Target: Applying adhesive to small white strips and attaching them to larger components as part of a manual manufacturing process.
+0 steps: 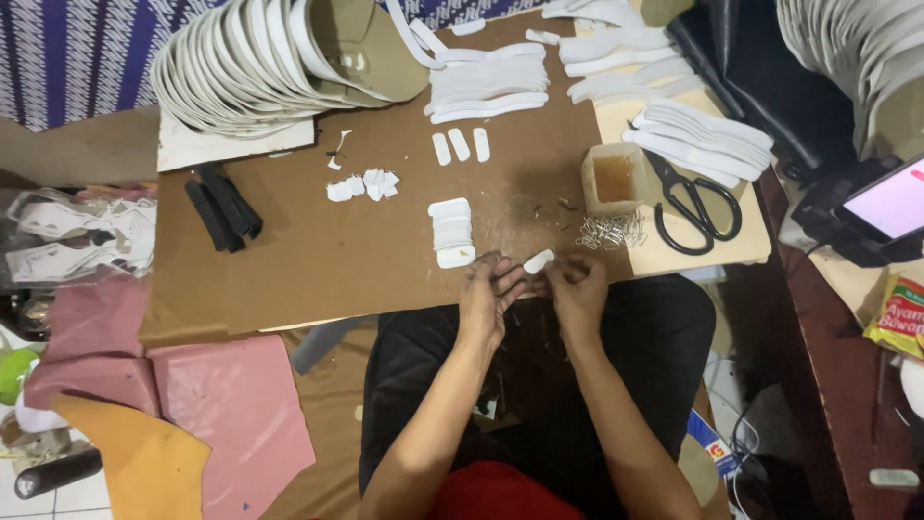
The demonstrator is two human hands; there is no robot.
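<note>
hands (534, 289) pinching rounded white strip (538, 260)

Worktop (318, 260): strip stack (451, 231) at centre; scissors (695, 204) at 3 o'clock, tub (611, 178) just left of them, clips (608, 231) before it; cap pile (279, 58) at 11 o'clock.
</note>
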